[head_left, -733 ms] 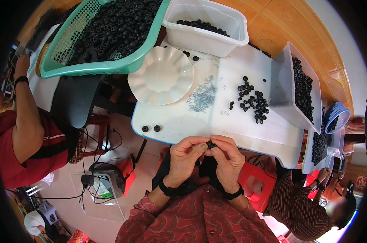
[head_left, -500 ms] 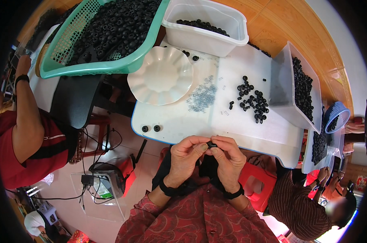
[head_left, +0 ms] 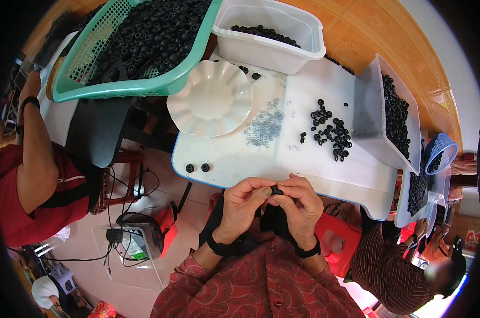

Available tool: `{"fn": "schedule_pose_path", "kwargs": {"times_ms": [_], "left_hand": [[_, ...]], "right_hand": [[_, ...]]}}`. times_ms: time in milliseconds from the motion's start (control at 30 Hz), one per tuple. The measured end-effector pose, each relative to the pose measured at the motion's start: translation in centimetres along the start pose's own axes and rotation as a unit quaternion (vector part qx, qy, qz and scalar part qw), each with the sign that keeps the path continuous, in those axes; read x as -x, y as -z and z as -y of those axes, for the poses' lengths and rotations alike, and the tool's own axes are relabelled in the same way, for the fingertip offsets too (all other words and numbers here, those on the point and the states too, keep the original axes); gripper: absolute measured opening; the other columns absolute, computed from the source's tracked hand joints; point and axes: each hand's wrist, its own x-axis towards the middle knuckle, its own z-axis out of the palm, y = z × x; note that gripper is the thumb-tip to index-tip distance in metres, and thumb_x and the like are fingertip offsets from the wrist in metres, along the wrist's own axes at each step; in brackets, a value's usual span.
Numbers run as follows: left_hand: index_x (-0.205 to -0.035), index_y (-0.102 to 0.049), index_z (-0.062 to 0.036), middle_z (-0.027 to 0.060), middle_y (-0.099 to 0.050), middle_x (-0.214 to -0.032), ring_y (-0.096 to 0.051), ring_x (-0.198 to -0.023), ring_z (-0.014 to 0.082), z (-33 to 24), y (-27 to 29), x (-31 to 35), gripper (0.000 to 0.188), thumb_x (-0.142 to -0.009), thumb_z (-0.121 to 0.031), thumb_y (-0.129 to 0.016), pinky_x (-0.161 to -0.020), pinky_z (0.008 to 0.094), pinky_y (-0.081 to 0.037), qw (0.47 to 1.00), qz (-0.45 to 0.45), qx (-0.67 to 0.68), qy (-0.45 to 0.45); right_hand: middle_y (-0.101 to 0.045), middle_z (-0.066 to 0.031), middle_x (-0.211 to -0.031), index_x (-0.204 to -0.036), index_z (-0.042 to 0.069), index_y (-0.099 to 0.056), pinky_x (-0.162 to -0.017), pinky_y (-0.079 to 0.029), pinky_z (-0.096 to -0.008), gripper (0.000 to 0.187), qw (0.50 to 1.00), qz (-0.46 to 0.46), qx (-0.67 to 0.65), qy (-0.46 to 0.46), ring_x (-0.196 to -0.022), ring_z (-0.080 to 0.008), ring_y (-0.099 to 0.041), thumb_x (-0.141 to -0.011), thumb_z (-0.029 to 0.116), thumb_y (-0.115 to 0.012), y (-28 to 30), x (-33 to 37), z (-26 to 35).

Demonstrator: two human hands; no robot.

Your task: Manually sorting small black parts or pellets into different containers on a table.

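Note:
Between my two hands, just off the table's near edge, is a small black round part (head_left: 276, 190). My left hand (head_left: 245, 204) pinches it from one side with thumb and forefinger. From the other side, my right hand (head_left: 299, 206) closes thumb and fingers on it, covering much of its shape. Two black round parts (head_left: 197, 168) stand at the table's left front corner. Farther off on the white table (head_left: 229, 159) lie a heap of tiny metal springs (head_left: 266, 126) and a loose group of black parts (head_left: 332, 132).
A white scalloped plate (head_left: 209, 100) sits left of the springs. Behind are a green basket (head_left: 139, 87) and a white tub (head_left: 271, 55), both holding black parts. A clear bin (head_left: 370, 108) stands at right. People sit at left (head_left: 38, 180) and right (head_left: 388, 265).
My right fingers have shifted slightly around the small black part, with a fingertip now lifted. My left hand keeps its pinch almost unmoved.

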Motion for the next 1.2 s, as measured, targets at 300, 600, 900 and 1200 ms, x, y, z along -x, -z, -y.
{"fn": "schedule_pose_path", "kwargs": {"times_ms": [300, 600, 900, 1200], "left_hand": [[-0.111, -0.063, 0.0023, 0.0071, -0.071, -0.094, -0.069, -0.079, 0.0111, -0.15, 0.21, -0.06, 0.017, -0.096, -0.005, -0.058, -0.063, 0.0181, -0.049, 0.999, 0.028, -0.004, 0.029], [-0.109, -0.063, 0.0037, 0.0089, -0.070, -0.092, -0.070, -0.076, 0.0147, -0.19, -0.18, -0.10, 0.016, -0.096, -0.005, -0.058, -0.066, 0.0227, -0.055, 0.996, 0.007, 0.056, 0.066], [-0.111, -0.062, 0.0042, 0.0102, -0.070, -0.086, -0.070, -0.074, 0.0169, -0.18, 0.07, -0.17, 0.018, -0.095, -0.004, -0.059, -0.071, 0.0282, -0.059, 0.991, -0.007, 0.098, 0.087], [-0.112, -0.062, 0.0047, 0.0113, -0.070, -0.093, -0.071, -0.076, 0.0178, -0.12, 0.06, -0.07, 0.018, -0.095, -0.003, -0.058, -0.071, 0.0275, -0.059, 0.988, 0.001, 0.119, 0.097]], "right_hand": [[-0.070, -0.0050, -0.087, -0.095, 0.006, -0.070, -0.103, -0.040, -0.0429, 0.021, 0.997, 0.004, -0.042, -0.065, -0.082, -0.0167, -0.065, -0.076, 0.003, -0.078, 0.37, 0.02, 0.13], [-0.070, -0.0048, -0.088, -0.098, 0.006, -0.071, -0.100, -0.043, -0.0440, 0.022, 1.000, 0.008, 0.023, -0.008, -0.082, -0.0175, -0.064, -0.077, 0.002, -0.077, 0.18, 0.10, 0.01], [-0.068, -0.0080, -0.095, -0.107, 0.006, -0.071, -0.103, -0.043, -0.0431, 0.024, 0.999, 0.027, 0.042, -0.008, -0.085, -0.0192, -0.066, -0.083, 0.000, -0.070, 0.10, 0.12, 0.44], [-0.068, -0.0089, -0.095, -0.101, 0.004, -0.071, -0.103, -0.043, -0.0419, 0.021, 0.998, 0.001, -0.019, -0.057, -0.085, -0.0177, -0.065, -0.081, -0.001, -0.072, 0.00, 0.33, 0.11]]}}
